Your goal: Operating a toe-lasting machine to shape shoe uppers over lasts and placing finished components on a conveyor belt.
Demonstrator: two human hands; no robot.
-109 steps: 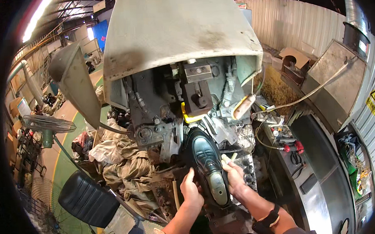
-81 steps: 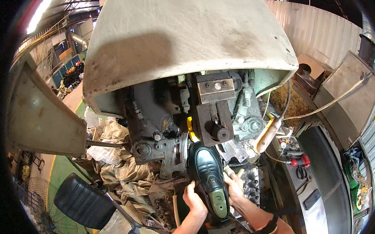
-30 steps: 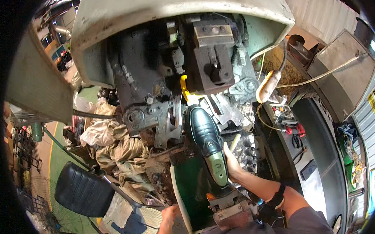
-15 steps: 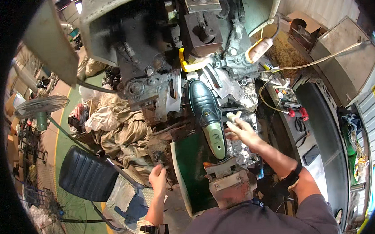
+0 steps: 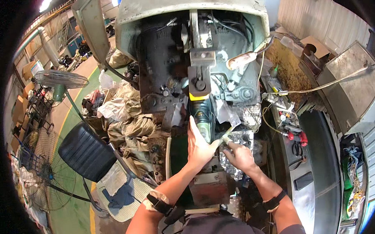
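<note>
A black leather shoe (image 5: 202,108) on a green last (image 5: 204,130) sits in the machine, heel end toward me. Its front lies beneath a dark block (image 5: 199,81) with a yellow lower edge, which hides the toe. My left hand (image 5: 200,149) grips the heel end, fingers along the left side and thumb across to the right. Just right of the heel, my right hand (image 5: 238,155) is closed around a slim pale stick-like tool (image 5: 227,135). The tool tilts up to the right, close to my left thumb; its exact kind is unclear.
A machine hood (image 5: 191,2) arches overhead, with a lamp-like fitting (image 5: 241,60) under its right side. Left are a black chair (image 5: 87,151), a fan (image 5: 60,83) and heaped cloth sacks (image 5: 128,107). A bench (image 5: 302,195) with tools runs along the right.
My left hand has come up from the lower left onto the shoe's heel end. The shoe's front is now under the yellow-edged block. My right hand keeps the pale tool, slightly lower.
</note>
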